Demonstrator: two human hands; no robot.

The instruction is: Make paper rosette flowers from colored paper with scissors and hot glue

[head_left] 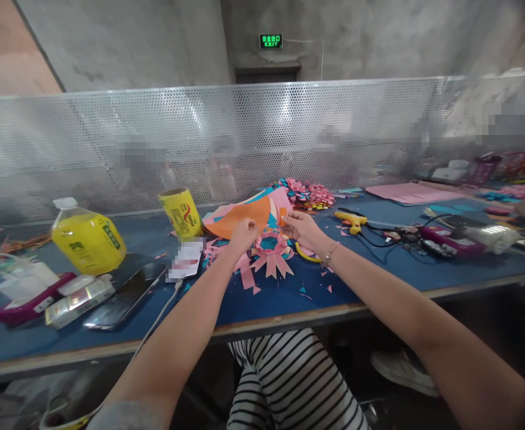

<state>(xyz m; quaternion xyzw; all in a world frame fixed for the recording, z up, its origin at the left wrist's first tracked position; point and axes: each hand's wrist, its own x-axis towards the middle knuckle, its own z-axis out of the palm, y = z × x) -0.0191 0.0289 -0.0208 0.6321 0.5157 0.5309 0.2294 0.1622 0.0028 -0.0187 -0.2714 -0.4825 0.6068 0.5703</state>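
Observation:
My right hand [301, 226] pinches a small orange paper piece [282, 215] between thumb and fingertips. My left hand [245, 234] is closed in a pinch just in front of a large orange paper sheet [233, 217]; what its fingertips hold, if anything, is too small to make out. Under and between both hands lies a pink paper rosette [273, 267] with notched ribbon tails and a blue centre. Pink and blue paper scraps [246, 276] surround it. A curved yellow handle [307, 253] lies beneath my right wrist.
Behind the hands is a heap of pink and blue paper flowers [307, 194]. A yellow glue gun [352, 221] with a cord lies to the right. On the left stand a yellow tube [182, 214] and a bottle of yellow liquid [87, 243], near a phone [123, 300]. A perforated metal screen [253, 125] rises behind.

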